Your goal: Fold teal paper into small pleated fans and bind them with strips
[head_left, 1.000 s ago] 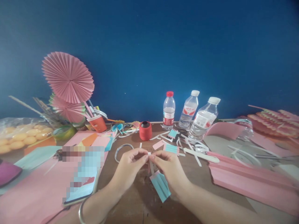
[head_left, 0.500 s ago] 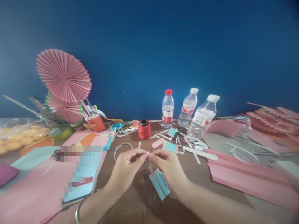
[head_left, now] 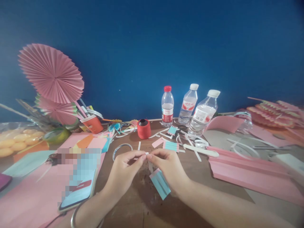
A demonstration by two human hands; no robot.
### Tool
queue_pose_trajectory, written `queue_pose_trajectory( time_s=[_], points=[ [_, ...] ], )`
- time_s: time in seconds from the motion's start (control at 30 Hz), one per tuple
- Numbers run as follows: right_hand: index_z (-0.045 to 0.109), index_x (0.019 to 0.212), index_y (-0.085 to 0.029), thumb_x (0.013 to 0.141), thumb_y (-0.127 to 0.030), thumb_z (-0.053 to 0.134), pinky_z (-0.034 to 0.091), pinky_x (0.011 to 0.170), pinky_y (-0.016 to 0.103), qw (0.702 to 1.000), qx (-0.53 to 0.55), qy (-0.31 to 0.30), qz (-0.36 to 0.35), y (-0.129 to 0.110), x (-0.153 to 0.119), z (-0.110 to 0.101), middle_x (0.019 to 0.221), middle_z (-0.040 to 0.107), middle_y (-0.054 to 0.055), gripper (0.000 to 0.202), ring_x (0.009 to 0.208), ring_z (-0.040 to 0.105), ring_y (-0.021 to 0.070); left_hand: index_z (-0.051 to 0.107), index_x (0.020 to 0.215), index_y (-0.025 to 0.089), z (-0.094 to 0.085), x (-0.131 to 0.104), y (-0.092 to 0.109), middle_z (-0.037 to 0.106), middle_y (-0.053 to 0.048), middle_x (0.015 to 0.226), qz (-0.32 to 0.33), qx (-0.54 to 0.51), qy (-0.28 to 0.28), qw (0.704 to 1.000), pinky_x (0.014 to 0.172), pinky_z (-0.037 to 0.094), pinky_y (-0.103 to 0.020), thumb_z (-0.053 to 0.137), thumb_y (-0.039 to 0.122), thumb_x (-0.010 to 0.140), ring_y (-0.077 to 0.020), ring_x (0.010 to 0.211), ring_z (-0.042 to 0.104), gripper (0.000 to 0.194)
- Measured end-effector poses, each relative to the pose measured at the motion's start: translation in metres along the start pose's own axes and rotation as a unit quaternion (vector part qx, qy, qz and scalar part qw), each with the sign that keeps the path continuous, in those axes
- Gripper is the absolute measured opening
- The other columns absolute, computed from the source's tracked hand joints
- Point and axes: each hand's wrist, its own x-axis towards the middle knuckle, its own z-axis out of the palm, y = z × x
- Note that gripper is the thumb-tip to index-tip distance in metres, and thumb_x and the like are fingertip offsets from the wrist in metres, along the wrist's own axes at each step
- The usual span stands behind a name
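Forearms angle in from the near side of a brown table (head_left: 133, 209), wrists low, a metal bracelet (head_left: 73, 217) circling the left one. Above the tabletop's middle, left hand (head_left: 124, 171) and right hand (head_left: 168, 166) face each other, thumb and forefinger of each pinched together on the small white end of a narrow strip (head_left: 147, 153). The strip drops past the right thumb toward pleated blue-and-pink paper (head_left: 160, 184), tilted below the right hand; whether the two are joined cannot be told.

Brown tabletop shows between the forearms. A phone (head_left: 78, 191) lies just beside the left forearm on a pink sheet (head_left: 42, 193) spreading toward the left edge; folded pink paper (head_left: 249, 177) fills the right side. Ahead, nearer the far edge, sit a silvery ring (head_left: 114, 153), a red thread spool (head_left: 143, 130) and three plastic bottles (head_left: 167, 109). Pink paper fans (head_left: 52, 77) rise at the far left corner against a deep blue wall (head_left: 142, 47).
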Motion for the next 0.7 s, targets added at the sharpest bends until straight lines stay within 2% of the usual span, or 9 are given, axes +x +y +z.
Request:
queue_pose_trajectory(
  time_s=[0.2, 0.4, 0.6, 0.7],
  points=[
    [0.065, 0.063, -0.017, 0.064, -0.034, 0.066, 0.033, 0.043, 0.022, 1.0, 0.011, -0.002, 0.004, 0.0006, -0.0004, 0.0, 0.052, 0.053, -0.003, 0.018, 0.049, 0.043, 0.0097, 0.069, 0.082, 0.02, 0.0002, -0.0012, -0.0006, 0.068, -0.002, 0.074, 0.013, 0.01, 0.003, 1.0, 0.055, 0.045, -0.023, 0.057, 0.031, 0.076, -0.0181, 0.069, 0.06, 0.017],
    [0.065, 0.064, -0.017, 0.066, -0.035, 0.065, 0.033, 0.043, 0.021, 1.0, -0.01, -0.009, -0.008, 0.0017, -0.0004, -0.0006, 0.054, 0.052, -0.002, 0.018, 0.051, 0.044, 0.0101, 0.069, 0.089, 0.021, -0.0025, -0.002, -0.0006, 0.067, -0.002, 0.077, 0.041, 0.011, -0.012, 0.999, 0.067, 0.045, -0.025, 0.051, 0.028, 0.081, -0.0169, 0.073, 0.059, 0.021],
    [0.065, 0.066, -0.017, 0.068, -0.036, 0.064, 0.033, 0.04, 0.021, 0.999, -0.048, 0.002, -0.01, 0.004, 0.0008, -0.0006, 0.052, 0.051, -0.002, 0.019, 0.047, 0.043, 0.0096, 0.066, 0.082, 0.021, -0.002, 0.0003, 0.0036, 0.065, -0.001, 0.079, 0.024, -0.001, -0.015, 1.0, 0.067, 0.045, -0.024, 0.054, 0.029, 0.078, -0.0167, 0.075, 0.059, 0.015],
    [0.066, 0.068, -0.017, 0.066, -0.035, 0.065, 0.036, 0.042, 0.022, 0.997, -0.078, 0.004, -0.019, 0.0047, 0.0002, -0.0002, 0.056, 0.055, -0.001, 0.017, 0.049, 0.046, 0.0102, 0.064, 0.074, 0.019, -0.0013, 0.0023, 0.0078, 0.064, -0.001, 0.08, 0.024, 0.014, -0.006, 1.0, 0.067, 0.044, -0.024, 0.055, 0.027, 0.077, -0.017, 0.077, 0.059, 0.013]
  ],
)
